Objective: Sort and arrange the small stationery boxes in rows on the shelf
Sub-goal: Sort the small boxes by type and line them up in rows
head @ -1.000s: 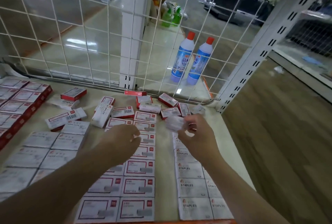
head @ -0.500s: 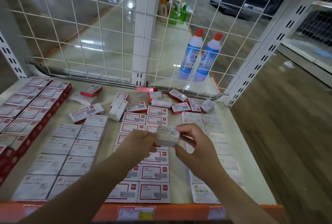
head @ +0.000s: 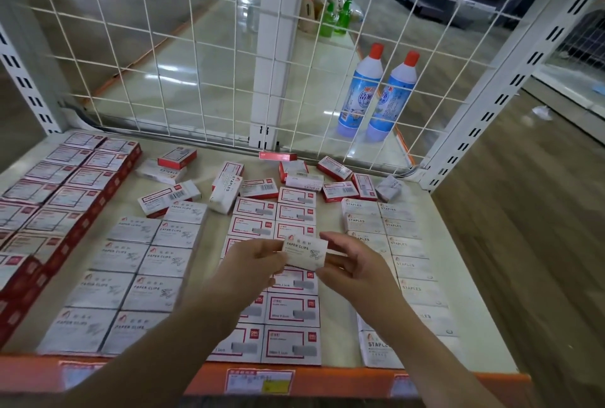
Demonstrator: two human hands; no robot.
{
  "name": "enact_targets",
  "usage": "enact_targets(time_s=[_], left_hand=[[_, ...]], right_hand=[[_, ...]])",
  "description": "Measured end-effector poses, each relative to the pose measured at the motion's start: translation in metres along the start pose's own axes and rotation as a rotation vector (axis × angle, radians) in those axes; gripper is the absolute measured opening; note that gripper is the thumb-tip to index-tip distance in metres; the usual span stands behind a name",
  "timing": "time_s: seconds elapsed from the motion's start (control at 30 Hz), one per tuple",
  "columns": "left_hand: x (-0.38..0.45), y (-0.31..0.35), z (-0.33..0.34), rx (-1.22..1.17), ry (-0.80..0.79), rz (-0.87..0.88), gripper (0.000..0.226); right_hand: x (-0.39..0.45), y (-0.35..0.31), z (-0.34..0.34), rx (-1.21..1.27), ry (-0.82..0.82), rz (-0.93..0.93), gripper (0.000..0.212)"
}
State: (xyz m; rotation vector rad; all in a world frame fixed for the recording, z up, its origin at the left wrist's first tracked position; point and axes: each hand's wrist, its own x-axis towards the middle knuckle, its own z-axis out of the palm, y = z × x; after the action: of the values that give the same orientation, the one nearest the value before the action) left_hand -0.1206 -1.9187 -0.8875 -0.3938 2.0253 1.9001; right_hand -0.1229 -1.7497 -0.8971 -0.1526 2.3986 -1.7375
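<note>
Small white cardboard box printed "PAPER CLIPS" (head: pixel 306 252) is held up in the air w/ label facing the camera, above the middle red-framed white box rows (head: pixel 281 263), not resting on anything. Left hand (head: pixel 253 265) pinches its left end, thumb and fingers curled on the edge; right hand (head: pixel 353 265) pinches the right end, fingertips (head: pixel 330 239) on the top corner. Judging by the label it belongs w/ the grey-white paper clip box rows (head: pixel 131 280) to the left, well apart from where it hangs now; the white staples box rows (head: pixel 399 257) sit on the right. Loose jumble of red-and-white boxes (head: pixel 262 183) at the back near the white wire mesh panel (head: pixel 183 57) is not yet sorted, so task approx. mid-way. Risks: grip is only by the ends, so passing to one hand could let it slip and knock the neat middle rows askew; carrying it leftward low could clip box edges; white staples and clip boxes look alike, so misfiling is poss. if label isn't checked. Cream metal shelf (head: pixel 425 217) has an orange front edge w/ price tags (head: pixel 258 381); two blue-white bottles w/ red caps (head: pixel 376 96) stand behind the mesh.
</note>
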Motion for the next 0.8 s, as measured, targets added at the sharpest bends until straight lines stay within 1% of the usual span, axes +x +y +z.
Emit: enact_targets(time_s=[0.1,0.3,0.5,0.8], left_hand=[[-0.001,-0.003,-0.001,0.049,-0.002,0.017,0.025],[-0.005,-0.006,0.002,0.143,-0.023,0.069,0.021],[-0.003,-0.008,0.004,0.211,-0.022,0.061,0.02],[-0.003,-0.009,0.005,0.311,0.025,0.105,0.031]], right_hand=[[-0.001,0.002,0.001,-0.016,0.003,-0.003,0.042],[0.004,0.003,-0.003,0.008,0.029,0.01,0.038],[0.006,0.001,-0.004,0.006,0.024,0.034,0.038],[0.008,-0.006,-0.002,0.017,0.023,0.077,0.036]])
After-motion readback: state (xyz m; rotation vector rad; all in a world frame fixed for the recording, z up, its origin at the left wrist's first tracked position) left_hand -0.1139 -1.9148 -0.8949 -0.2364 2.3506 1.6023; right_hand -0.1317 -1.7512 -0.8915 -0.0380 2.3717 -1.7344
